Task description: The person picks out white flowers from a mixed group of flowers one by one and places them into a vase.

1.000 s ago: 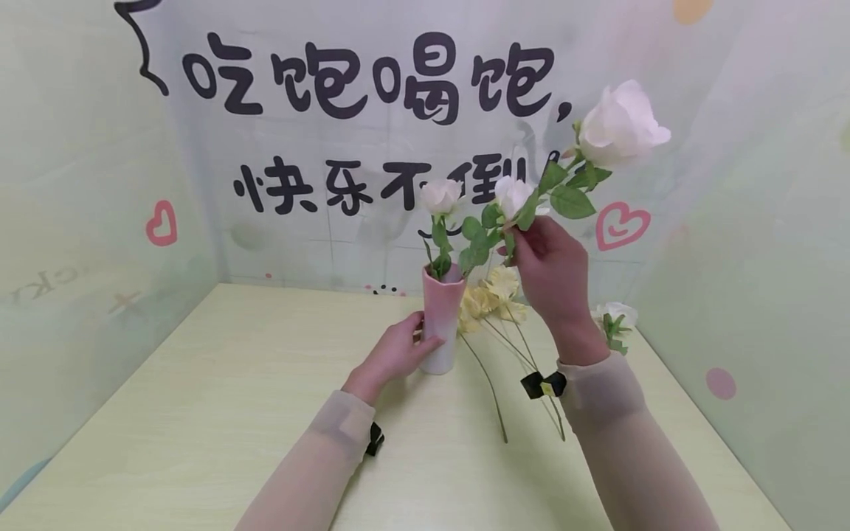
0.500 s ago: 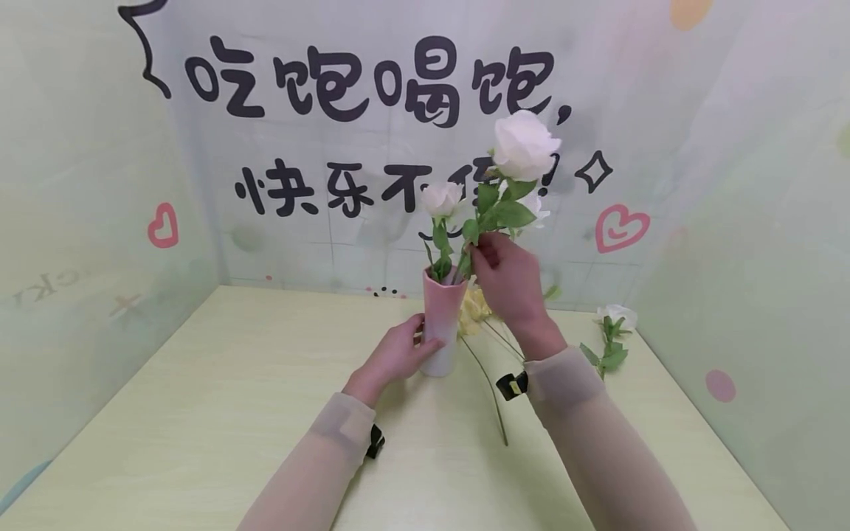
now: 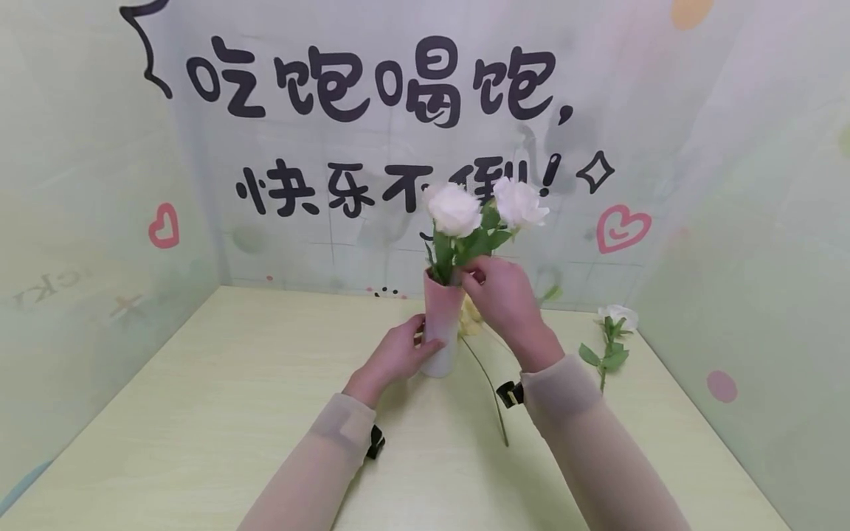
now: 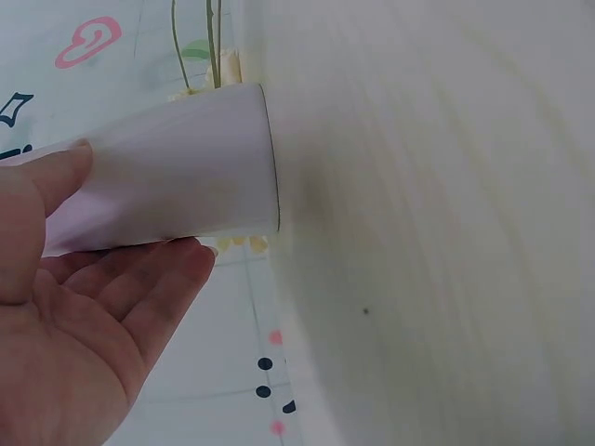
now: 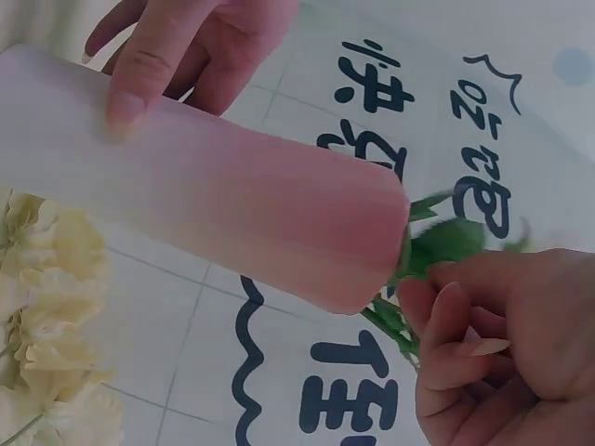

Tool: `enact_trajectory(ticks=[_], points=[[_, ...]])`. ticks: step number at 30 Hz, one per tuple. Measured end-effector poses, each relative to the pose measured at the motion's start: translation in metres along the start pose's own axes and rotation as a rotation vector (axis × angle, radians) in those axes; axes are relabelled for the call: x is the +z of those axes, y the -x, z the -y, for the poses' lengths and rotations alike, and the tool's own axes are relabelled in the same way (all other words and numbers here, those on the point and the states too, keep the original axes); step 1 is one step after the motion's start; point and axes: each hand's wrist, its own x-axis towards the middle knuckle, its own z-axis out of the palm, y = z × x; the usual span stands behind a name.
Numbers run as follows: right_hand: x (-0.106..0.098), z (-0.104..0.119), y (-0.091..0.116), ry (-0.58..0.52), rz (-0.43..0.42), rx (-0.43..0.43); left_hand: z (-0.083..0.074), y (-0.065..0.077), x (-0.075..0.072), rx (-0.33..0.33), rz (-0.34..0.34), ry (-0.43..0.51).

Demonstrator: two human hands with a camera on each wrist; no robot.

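A tall pink-to-white vase [image 3: 441, 317] stands upright on the table. Around its lower half my left hand [image 3: 392, 352] holds it, thumb in front and fingers at the far side; the left wrist view shows this thumb [image 4: 60, 177] against the white wall. At the rim, my right hand [image 3: 505, 299] pinches the stem of a white rose [image 3: 454, 210] whose lower stem is inside the vase. Another white rose [image 3: 520, 201] leans right out of the vase. Green leaves [image 5: 451, 243] press around the mouth in the right wrist view. The front bloom mostly covers a further rose behind it.
Yellow flowers [image 5: 51, 307] lie right of the vase, largely behind my right hand in the head view; one thin stem [image 3: 491, 391] reaches toward the front. A loose white rose [image 3: 617, 317] lies at the table's right edge. A printed cloth [image 3: 372, 140] hangs behind.
My right hand has brought the large rose left and down, and its stem has gone into the vase. The left hand has stayed on the vase.
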Motion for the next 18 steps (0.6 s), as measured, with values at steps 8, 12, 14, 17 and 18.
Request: enact_trajectory(ticks=[8,12,14,17,18], points=[[-0.007,-0.004,0.019,-0.050,0.031,0.065,0.001,-0.002,0.001,-0.008,-0.007,-0.016],[-0.005,-0.013,0.028,-0.066,0.016,0.060,0.002,-0.002,0.002,-0.009,-0.003,-0.015],[-0.005,-0.019,0.031,-0.068,0.008,0.059,0.002,-0.002,0.002,-0.007,-0.004,-0.014],[-0.003,-0.028,0.037,-0.060,0.013,0.072,0.002,-0.002,0.003,-0.007,-0.008,-0.016],[-0.003,-0.031,0.039,-0.056,0.018,0.082,0.002,-0.002,0.003,-0.007,-0.008,-0.016]])
